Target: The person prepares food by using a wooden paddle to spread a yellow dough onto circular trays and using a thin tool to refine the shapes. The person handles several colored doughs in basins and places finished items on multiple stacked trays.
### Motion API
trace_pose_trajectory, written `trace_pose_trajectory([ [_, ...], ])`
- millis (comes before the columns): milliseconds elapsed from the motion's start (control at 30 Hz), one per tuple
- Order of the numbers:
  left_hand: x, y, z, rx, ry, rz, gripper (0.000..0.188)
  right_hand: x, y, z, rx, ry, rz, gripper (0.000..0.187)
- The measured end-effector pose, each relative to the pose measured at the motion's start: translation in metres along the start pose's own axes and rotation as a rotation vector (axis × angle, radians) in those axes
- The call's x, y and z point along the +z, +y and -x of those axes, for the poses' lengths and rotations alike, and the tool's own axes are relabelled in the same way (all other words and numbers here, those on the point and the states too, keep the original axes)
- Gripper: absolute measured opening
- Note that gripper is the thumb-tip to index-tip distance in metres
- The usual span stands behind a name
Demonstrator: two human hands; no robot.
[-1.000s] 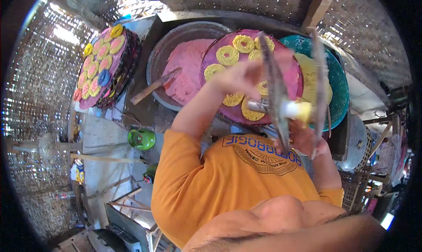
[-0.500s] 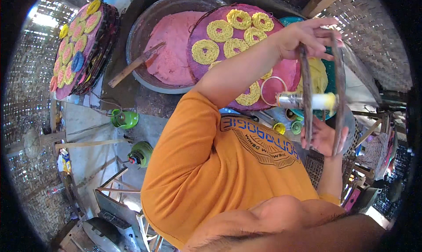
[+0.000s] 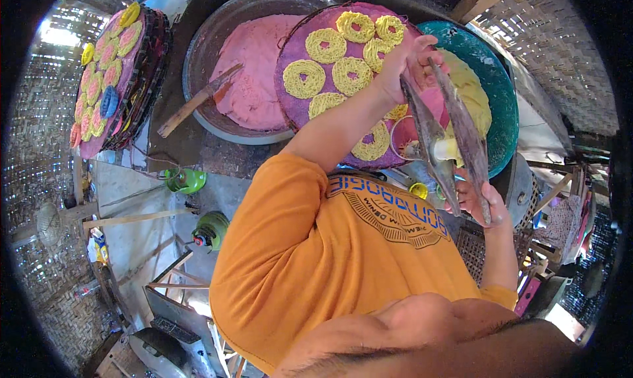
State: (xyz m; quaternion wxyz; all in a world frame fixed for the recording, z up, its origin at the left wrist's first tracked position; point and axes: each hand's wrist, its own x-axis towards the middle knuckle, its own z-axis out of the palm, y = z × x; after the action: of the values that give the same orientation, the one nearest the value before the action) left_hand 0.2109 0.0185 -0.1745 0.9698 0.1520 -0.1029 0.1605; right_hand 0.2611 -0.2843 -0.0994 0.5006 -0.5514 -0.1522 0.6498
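Note:
My left hand [image 3: 405, 64] is closed around the upper ends of two long wooden bars of a dough press [image 3: 427, 132]. Around the bars' lower ends, the fingers of my right hand [image 3: 498, 210] are wrapped. Yellow dough [image 3: 448, 148] shows between the bars, at the end of the press's tube; the bars hide much of the tube. A thin ring [image 3: 391, 139] is at the press's left end, over the round purple tray [image 3: 295, 48]. Several coiled yellow dough rings [image 3: 339, 74] lie on that tray, some partly hidden by my left forearm.
A grey basin [image 3: 191, 68] of pink dough [image 3: 260, 61] stands left of the tray, a wooden paddle [image 3: 191, 109] across its rim. To the right is a teal basin [image 3: 504, 107] with yellow dough [image 3: 476, 91]. Stacked trays [image 3: 148, 68] of coloured rings stand at the far left.
Both hands have moved left with the press, which now tilts more. Its wooden bars are closer together, and less of the tube shows. The fingers of my left hand have curled in more.

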Motion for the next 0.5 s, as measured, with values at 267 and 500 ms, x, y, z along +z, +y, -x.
trace_pose_trajectory([
  [267,0.003,0.039,-0.006,0.113,-0.071,-0.085,0.051,0.022,-0.012,-0.031,-0.080,0.071,0.082,0.075],
  [500,0.000,0.032,-0.026,0.045,-0.097,0.065,0.040,0.022,-0.027,-0.031,-0.182,0.258,0.266,0.080],
])
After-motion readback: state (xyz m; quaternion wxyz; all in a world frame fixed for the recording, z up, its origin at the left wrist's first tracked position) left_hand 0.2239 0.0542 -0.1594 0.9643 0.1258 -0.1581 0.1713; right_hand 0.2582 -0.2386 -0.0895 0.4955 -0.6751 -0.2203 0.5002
